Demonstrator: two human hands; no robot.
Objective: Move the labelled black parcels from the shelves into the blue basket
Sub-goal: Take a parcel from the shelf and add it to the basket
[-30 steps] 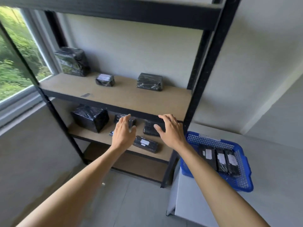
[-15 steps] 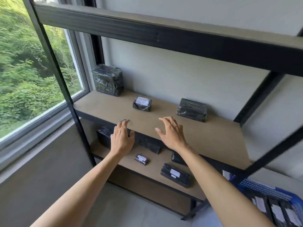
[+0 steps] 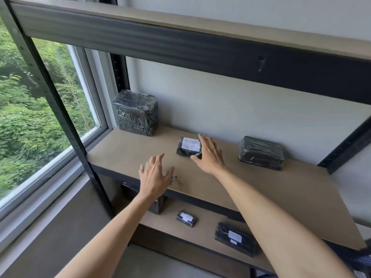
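Forearms: both are being held out bare from the bottom edge toward the shelving unit.
Lower shelf: a small labelled parcel and a longer labelled parcel are being seen lying flat on it, apart from each other; a larger black parcel at its left is being mostly hidden by the left wrist and the shelf edge above.
Left hand: it is being held palm-down over the front edge of the middle shelf, fingers spread wide; nothing is being gripped.
Right hand: it is being stretched further in, fingers splayed, with the thumb being pressed at the near right corner of the white-labelled parcel; the parcel is being touched along its right side but is not being enclosed.
White-labelled parcel: it is being left flat on the middle shelf, label up, near the middle.
Unlabelled parcels: a wrapped block is being seen well to the right, and a tall wrapped bundle is being stood at the back left against the wall.
Blue basket: only a blurred sliver is being shown at the right edge.
Window: green foliage is being shown through it at the left.
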